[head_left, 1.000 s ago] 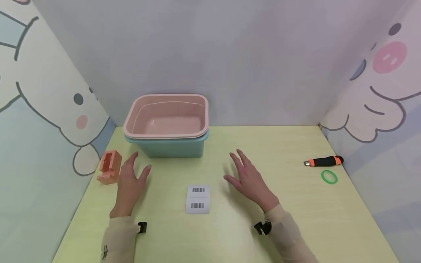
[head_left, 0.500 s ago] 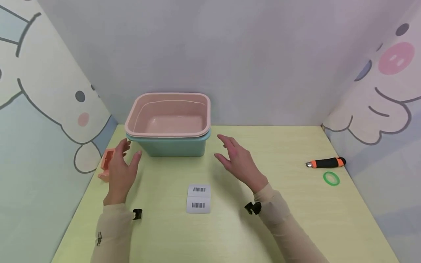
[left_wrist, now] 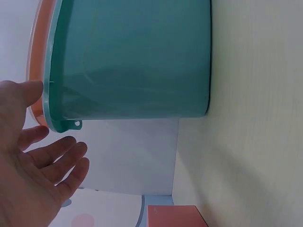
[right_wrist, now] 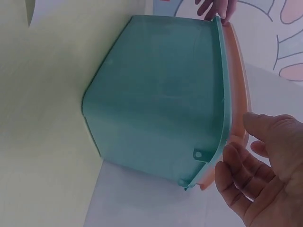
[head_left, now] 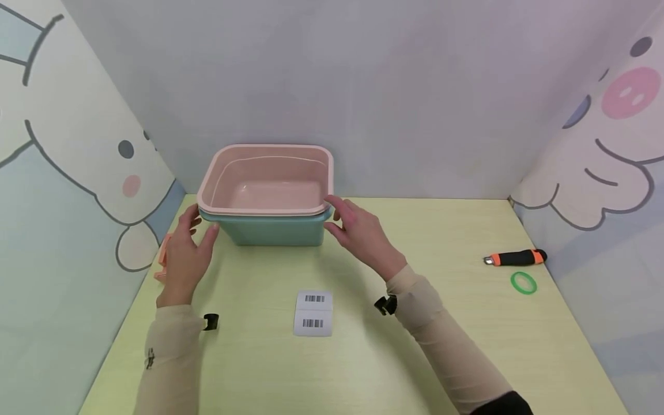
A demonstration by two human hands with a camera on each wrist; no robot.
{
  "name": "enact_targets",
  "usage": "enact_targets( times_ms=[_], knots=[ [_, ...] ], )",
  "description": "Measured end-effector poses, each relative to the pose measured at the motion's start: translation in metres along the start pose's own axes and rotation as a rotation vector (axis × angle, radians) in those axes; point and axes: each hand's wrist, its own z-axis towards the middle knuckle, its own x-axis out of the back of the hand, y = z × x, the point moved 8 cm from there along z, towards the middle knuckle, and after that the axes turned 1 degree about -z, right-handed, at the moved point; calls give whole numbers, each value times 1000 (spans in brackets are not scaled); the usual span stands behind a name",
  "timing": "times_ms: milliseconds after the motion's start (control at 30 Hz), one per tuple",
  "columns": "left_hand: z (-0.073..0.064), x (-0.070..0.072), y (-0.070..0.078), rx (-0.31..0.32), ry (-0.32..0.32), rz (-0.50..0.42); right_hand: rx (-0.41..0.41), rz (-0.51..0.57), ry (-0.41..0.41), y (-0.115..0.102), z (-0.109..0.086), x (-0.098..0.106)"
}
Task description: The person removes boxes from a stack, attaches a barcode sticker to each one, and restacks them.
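A pink plastic basin (head_left: 270, 167) sits nested in a teal basin (head_left: 277, 231) at the back left of the table. My left hand (head_left: 185, 256) is at the left front corner of the rims, its thumb right at the teal rim in the left wrist view and its fingers apart below. My right hand (head_left: 365, 239) is at the right front corner, thumb at the pink rim and fingers loosely bent beside it in the right wrist view. Partly hidden behind the left hand is an orange tape dispenser (left_wrist: 175, 216).
A white card with two barcodes (head_left: 313, 313) lies on the table (head_left: 270, 369) between the forearms. Toward the right wall are a black and orange utility knife (head_left: 519, 257) and a green ring like a tape roll (head_left: 524, 283). Walls enclose the back and sides.
Both hands have moved forward to the basins' corners, the right one also leftward. The left hand now covers more of the tape dispenser. The basins have stayed in place.
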Motion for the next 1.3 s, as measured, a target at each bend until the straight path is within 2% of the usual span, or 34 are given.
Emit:
enact_targets(
  times_ms=[200, 600, 933, 1067, 1300],
  knots=[
    [7, -2, -5, 12, -21, -2, 19, 10, -38, -4, 12, -11],
    [10, -10, -10, 72, -69, -48, -54, 125, -5, 3, 17, -18],
    [14, -18, -17, 125, -80, -166, -150, 160, 25, 11, 18, -19],
    [17, -21, -21, 166, -83, -218, -192, 170, 24, 13, 20, -20],
    [18, -27, -29, 248, -79, -384, -206, 202, 21, 13, 19, -21]
  ],
)
